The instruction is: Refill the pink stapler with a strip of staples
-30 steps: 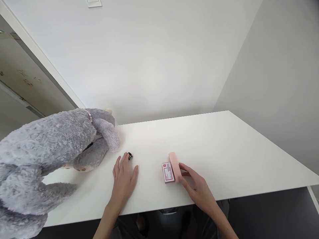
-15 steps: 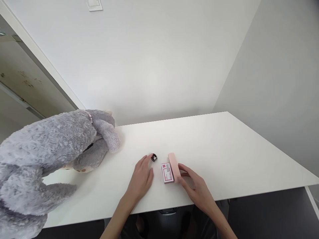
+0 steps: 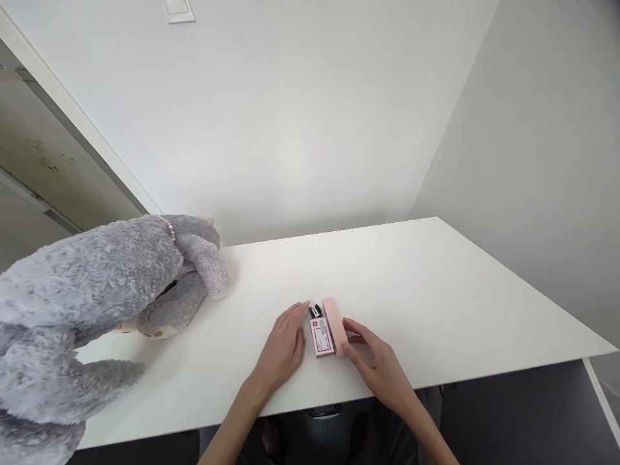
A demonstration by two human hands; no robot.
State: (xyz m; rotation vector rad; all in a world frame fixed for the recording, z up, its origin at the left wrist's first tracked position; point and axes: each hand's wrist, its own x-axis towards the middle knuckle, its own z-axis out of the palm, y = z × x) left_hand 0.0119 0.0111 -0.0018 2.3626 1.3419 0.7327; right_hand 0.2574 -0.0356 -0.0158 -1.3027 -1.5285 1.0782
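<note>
A small pink stapler point(image 3: 335, 325) stands on the white table point(image 3: 436, 290) with a red-and-white staple box point(image 3: 322, 338) against its left side. A small black clip point(image 3: 315, 310) lies just behind the box, at my left fingertips. My left hand point(image 3: 285, 349) lies flat on the table beside the box, fingers stretched out and touching the clip. My right hand point(image 3: 375, 362) rests on the table to the right of the stapler, its fingers loosely curled against the stapler's side.
A big grey plush toy point(image 3: 87, 303) sprawls over the table's left end and past its front edge. White walls meet behind the table. A light switch point(image 3: 177, 10) sits high on the back wall.
My left hand has slid the black clip to the right across the table, from near the plush toy to just behind the staple box. The right hand has stayed by the stapler.
</note>
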